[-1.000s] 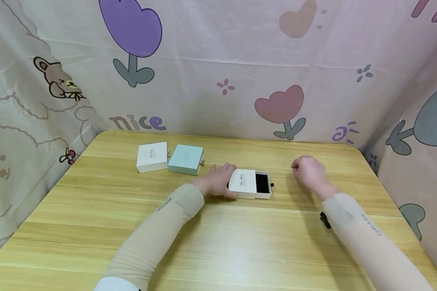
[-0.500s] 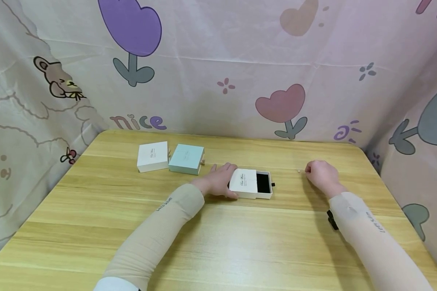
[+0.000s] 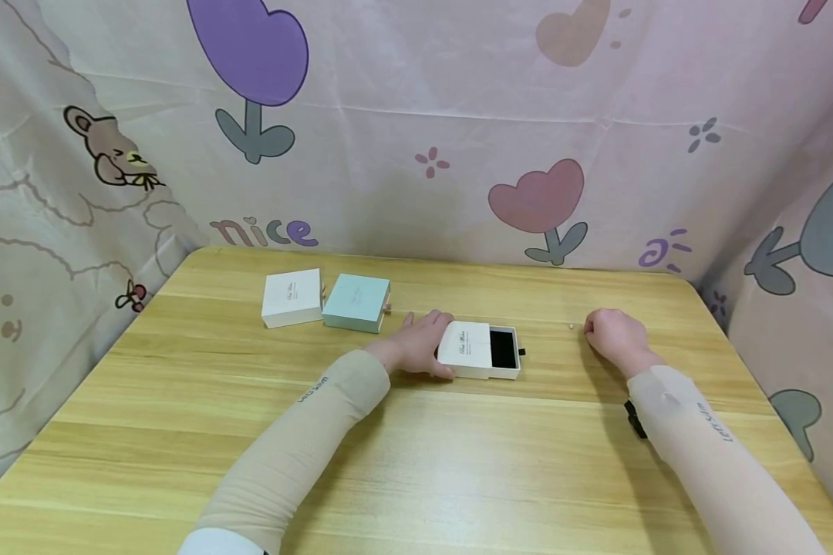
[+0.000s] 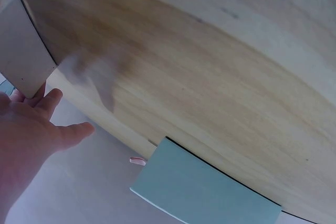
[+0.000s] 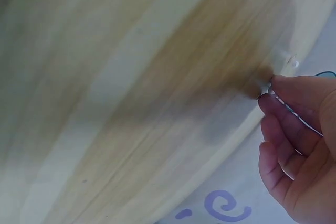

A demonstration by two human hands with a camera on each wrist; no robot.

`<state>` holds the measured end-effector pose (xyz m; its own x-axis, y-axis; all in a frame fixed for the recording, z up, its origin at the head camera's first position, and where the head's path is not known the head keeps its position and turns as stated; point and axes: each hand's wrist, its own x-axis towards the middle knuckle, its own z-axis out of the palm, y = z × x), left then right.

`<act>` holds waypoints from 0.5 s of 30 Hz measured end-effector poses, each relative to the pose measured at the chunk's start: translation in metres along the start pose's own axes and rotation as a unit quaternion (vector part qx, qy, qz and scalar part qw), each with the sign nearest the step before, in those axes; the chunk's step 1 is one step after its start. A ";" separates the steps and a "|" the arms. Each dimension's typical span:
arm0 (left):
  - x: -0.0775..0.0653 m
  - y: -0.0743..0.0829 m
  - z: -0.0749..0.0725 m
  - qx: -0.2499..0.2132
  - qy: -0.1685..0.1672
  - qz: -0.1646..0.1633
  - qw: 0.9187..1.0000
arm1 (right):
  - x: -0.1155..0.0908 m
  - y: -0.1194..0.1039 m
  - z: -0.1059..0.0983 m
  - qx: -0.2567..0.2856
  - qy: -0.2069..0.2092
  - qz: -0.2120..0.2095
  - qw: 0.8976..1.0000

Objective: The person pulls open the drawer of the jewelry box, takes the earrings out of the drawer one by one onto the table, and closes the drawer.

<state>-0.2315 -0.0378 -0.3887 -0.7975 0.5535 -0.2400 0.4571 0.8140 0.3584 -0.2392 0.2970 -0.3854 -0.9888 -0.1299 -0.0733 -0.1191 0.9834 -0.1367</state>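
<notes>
My left hand [image 3: 419, 344] grips the left end of a white drawer box [image 3: 465, 348], thumb on the near side and fingers at the back. Its tray, lined in black [image 3: 504, 349], is pulled partway out to the right. In the left wrist view a corner of the white box [image 4: 26, 45] shows beside the fingers. My right hand [image 3: 618, 337] is low over the table to the right, thumb and forefinger pinching a tiny pale shiny piece [image 5: 271, 89], mostly hidden. Another tiny shiny piece [image 3: 571, 326] lies on the table just left of this hand.
A pale blue drawer box [image 3: 355, 302] and a second white box [image 3: 291, 298] stand closed at the back left, side by side. The wooden table [image 3: 416, 462] ends at a patterned cloth [image 3: 389, 154] behind and at both sides.
My right hand has moved a little to the right, leaving the tiny shiny piece showing on the table. The left hand and the boxes have stayed in place.
</notes>
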 end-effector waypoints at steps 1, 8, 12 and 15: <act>0.000 0.000 0.000 0.001 0.001 0.001 1.000 | 0.000 0.000 0.000 -0.001 -0.001 0.000 1.000; -0.001 0.002 -0.001 0.000 0.000 0.002 1.000 | -0.002 -0.001 0.001 -0.005 -0.014 -0.001 1.000; -0.002 0.002 -0.001 -0.003 -0.001 -0.001 1.000 | -0.003 -0.001 0.000 -0.004 -0.015 -0.004 1.000; -0.002 0.001 -0.001 -0.007 0.002 0.001 1.000 | -0.003 0.000 -0.004 -0.001 -0.002 -0.004 1.000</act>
<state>-0.2295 -0.0381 -0.3868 -0.7980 0.5543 -0.2366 0.4525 0.8104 0.3722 -0.2363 0.2976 -0.3812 -0.9875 -0.1387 -0.0754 -0.1276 0.9825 -0.1359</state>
